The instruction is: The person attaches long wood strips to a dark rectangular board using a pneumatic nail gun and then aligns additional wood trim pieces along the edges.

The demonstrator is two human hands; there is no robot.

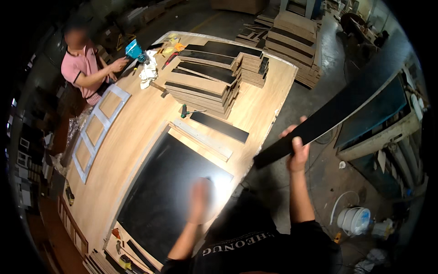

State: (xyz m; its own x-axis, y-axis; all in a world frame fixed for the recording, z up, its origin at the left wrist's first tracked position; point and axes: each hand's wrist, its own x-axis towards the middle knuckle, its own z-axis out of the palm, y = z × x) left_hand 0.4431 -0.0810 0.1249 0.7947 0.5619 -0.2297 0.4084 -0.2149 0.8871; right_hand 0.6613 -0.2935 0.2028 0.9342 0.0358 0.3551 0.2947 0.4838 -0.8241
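My right hand [297, 148] grips a long black board [337, 102] near its lower end. The board slants up and away to the right, past the table's edge. My left hand [199, 201] is smeared by motion above a large black panel [159, 187] lying on the wooden table, so its fingers cannot be read. Beyond the panel lie a pale wooden strip [203, 141] and a shorter black board [220, 127]. A screwdriver with a green handle [184, 111] rests beside them.
Stacked boards [200, 86] stand on the far part of the table [132, 150]. A grey-blue frame [100, 132] lies at left, near a person in a pink shirt [84, 68] holding a teal object [133, 49]. A white bucket [353, 220] and a rack [383, 137] are at right.
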